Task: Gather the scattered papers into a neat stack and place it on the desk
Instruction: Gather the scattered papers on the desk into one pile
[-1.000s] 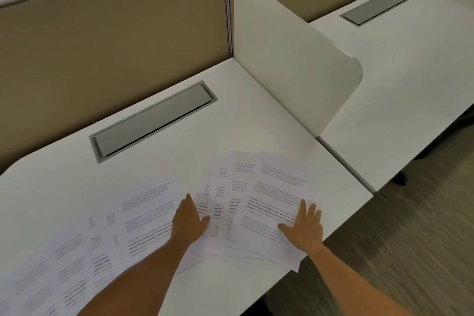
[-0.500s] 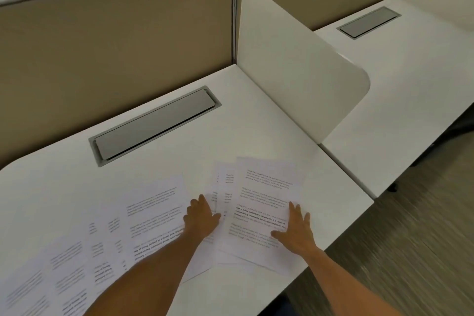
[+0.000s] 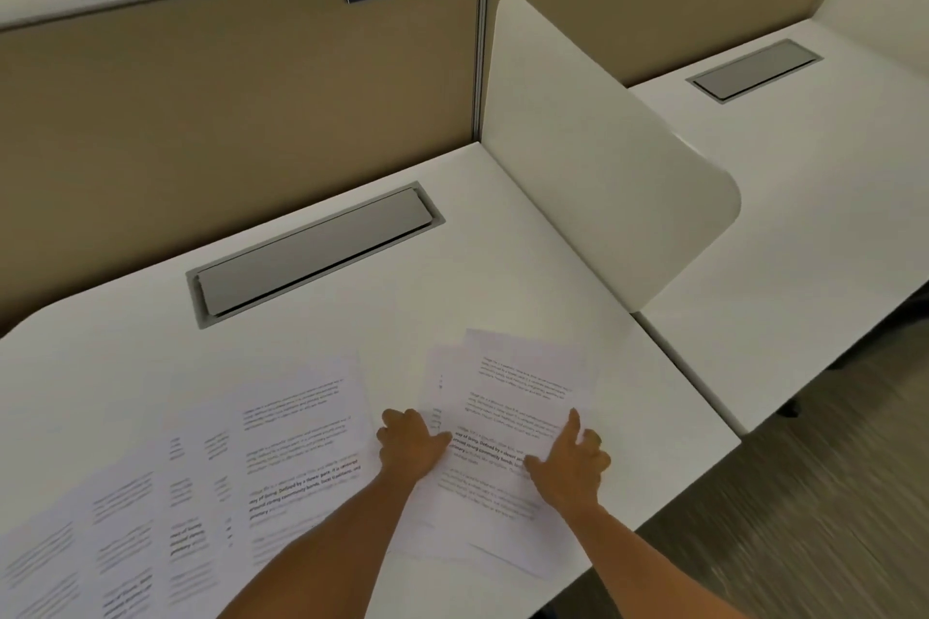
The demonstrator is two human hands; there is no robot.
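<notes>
Printed white sheets lie across the white desk (image 3: 452, 276). A bunch of overlapping papers (image 3: 523, 392) sits near the desk's front right corner, its sheets roughly lined up. My left hand (image 3: 409, 442) presses against the bunch's left edge, thumb on the top sheet. On the right part of the bunch rests my right hand (image 3: 570, 462), index finger stretched out and the other fingers bent. Neither hand lifts a sheet. Several more sheets (image 3: 296, 442) fan out to the left, down to the lower left corner (image 3: 75, 553).
A grey cable hatch (image 3: 311, 251) is set into the desk behind the papers. A white divider panel (image 3: 593, 156) stands on the right, with a second desk (image 3: 804, 196) beyond it. Tan partition wall (image 3: 226, 106) behind. The desk's front edge runs just right of my right hand.
The fanned sheets on the right have been pushed together into a narrower bunch. Both hands have moved closer to each other; the view has tilted down a little.
</notes>
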